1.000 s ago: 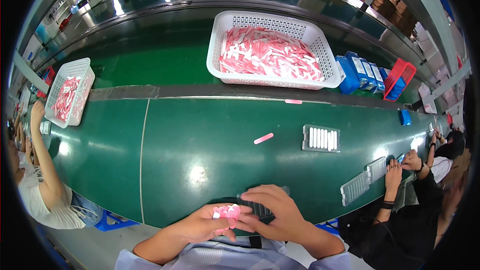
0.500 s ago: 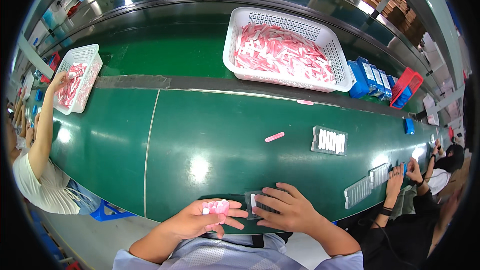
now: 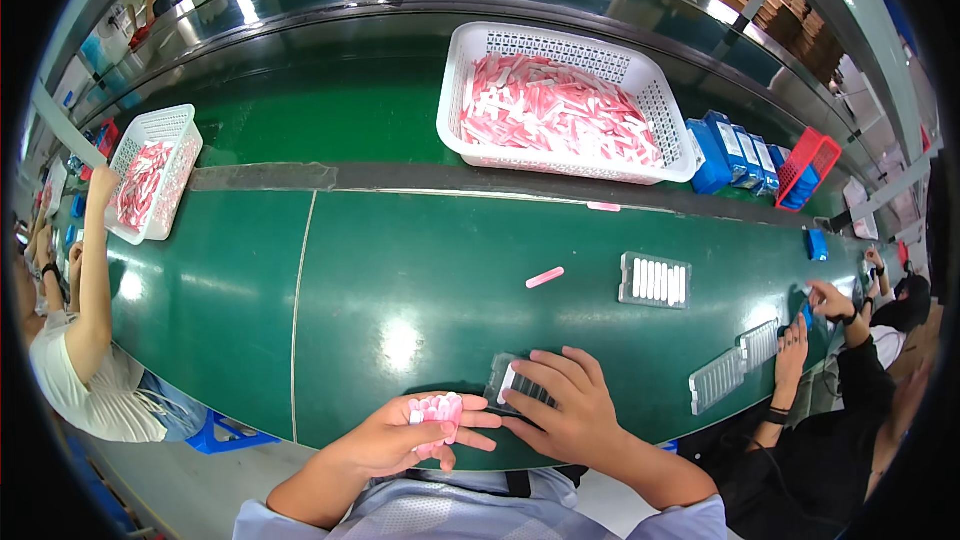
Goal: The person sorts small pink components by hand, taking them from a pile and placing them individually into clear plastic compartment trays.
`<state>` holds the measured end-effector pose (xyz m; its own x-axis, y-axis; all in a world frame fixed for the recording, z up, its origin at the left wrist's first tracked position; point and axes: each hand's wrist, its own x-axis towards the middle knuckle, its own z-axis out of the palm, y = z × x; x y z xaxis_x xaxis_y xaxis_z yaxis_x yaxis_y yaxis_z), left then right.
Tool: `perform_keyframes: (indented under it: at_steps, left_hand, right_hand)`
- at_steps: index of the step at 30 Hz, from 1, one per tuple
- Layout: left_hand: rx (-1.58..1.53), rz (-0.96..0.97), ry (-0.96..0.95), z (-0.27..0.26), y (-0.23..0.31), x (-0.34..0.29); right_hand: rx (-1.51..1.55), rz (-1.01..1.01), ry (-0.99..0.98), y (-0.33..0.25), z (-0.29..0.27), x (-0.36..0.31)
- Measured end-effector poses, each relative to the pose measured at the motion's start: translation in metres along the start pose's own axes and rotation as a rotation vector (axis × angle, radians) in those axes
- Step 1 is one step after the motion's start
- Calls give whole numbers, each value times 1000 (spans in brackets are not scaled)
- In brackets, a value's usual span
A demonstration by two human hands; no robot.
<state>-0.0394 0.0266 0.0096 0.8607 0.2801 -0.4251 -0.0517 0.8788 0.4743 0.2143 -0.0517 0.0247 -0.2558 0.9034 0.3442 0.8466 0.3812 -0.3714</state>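
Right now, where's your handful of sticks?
Head view, low centre: the handful is in the left hand, left of the tray under the right hand.

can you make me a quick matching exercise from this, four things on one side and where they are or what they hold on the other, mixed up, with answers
Column one
1. left hand
2. right hand
3. large white basket
4. clear tray beyond the right hand

Column two
A. filled with a heap of pink and white sticks
B. holds a row of white sticks
C. holds a bunch of pink sticks
D. over the near tray

Pairs: 1-C, 2-D, 3-A, 4-B
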Motion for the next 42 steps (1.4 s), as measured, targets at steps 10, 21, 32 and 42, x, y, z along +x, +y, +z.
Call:
perform_keyframes:
  at_steps: [10, 21, 32, 42]
  left_hand:
    - [113, -71, -200, 8, -8, 11]
    - [80, -2, -113, -8, -8, 6]
    - [50, -24, -126, -7, -5, 4]
    - [27, -51, -184, -2, -4, 3]
  right_hand:
    - [548, 204, -70, -8, -4, 13]
    - [871, 598, -371, 34, -17, 20]
    - [305, 350, -298, 12, -24, 37]
    - [385, 276, 255, 11, -12, 0]
